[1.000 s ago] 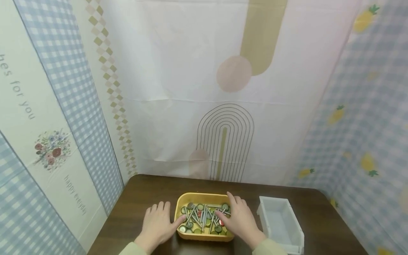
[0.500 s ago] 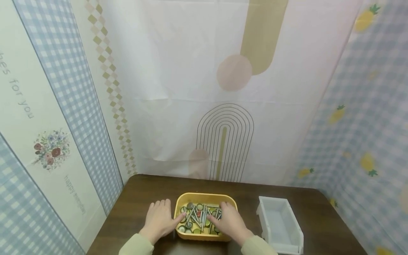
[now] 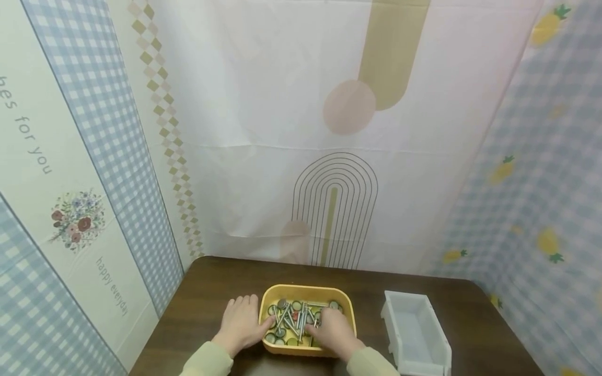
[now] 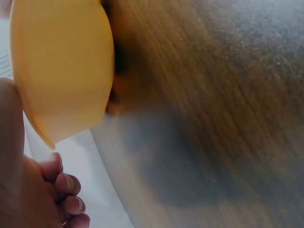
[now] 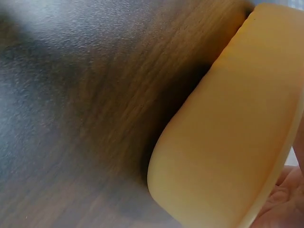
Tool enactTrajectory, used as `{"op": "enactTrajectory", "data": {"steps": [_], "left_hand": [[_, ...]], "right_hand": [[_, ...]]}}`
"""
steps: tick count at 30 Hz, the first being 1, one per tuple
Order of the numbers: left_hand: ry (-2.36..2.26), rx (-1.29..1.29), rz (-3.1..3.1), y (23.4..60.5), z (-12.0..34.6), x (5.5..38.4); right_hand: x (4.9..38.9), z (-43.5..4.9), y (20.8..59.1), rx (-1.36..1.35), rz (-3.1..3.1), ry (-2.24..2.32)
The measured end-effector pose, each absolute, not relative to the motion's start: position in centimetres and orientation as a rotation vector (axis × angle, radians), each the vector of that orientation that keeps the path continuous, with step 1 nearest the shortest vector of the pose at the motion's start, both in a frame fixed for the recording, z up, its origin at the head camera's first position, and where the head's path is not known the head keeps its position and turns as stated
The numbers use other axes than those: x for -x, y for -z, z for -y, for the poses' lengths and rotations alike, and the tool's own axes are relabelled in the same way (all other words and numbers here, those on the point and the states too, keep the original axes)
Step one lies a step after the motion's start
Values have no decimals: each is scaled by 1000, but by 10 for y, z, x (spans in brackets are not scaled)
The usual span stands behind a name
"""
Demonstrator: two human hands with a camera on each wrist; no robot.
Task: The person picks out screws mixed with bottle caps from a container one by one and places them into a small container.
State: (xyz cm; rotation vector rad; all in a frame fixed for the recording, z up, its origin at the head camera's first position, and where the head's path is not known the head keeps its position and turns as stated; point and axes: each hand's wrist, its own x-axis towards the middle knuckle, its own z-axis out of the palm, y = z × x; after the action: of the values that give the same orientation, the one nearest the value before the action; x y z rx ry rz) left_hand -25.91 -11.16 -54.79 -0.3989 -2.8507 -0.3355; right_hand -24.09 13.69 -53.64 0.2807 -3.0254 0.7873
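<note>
A yellow rounded rectangular tub (image 3: 301, 286) stands near the table's front edge. Silver nails (image 3: 301, 319) lie in it, mixed with round bottle caps (image 3: 292, 342). At its left side is my left hand (image 3: 242, 324), thumb over the rim and fingers outside; the left wrist view shows these fingers loosely bent beside the tub wall (image 4: 61, 71). My right hand (image 3: 336, 329) reaches over the right front rim into the tub, fingers bent down and thumb close to the nails. Its fingertips are hidden, and I cannot tell whether they pinch anything.
A whitish, translucent open bin (image 3: 437, 334) stands on the brown wooden table (image 3: 226, 277), right of the tub. A patterned cloth (image 3: 254, 183) hangs behind the table, with checked cloth (image 3: 508, 235) at the right side.
My right hand has moved left and down into the tub, off its right rim, and its fingers are now bent. The left hand has shifted slightly right, its thumb still over the rim.
</note>
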Motion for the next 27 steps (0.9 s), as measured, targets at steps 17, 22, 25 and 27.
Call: {"op": "enactTrajectory", "data": {"steps": [17, 22, 25, 27], "left_hand": [[327, 503, 2873, 551, 108, 263], [368, 489, 2914, 550, 107, 258], [390, 485, 2920, 549, 107, 256], [402, 483, 2923, 547, 106, 255]], "right_hand": [[253, -130, 551, -142, 3043, -788], [252, -129, 553, -107, 3031, -793], [253, -129, 554, -95, 3028, -825], [254, -129, 555, -76, 3035, -860]]}}
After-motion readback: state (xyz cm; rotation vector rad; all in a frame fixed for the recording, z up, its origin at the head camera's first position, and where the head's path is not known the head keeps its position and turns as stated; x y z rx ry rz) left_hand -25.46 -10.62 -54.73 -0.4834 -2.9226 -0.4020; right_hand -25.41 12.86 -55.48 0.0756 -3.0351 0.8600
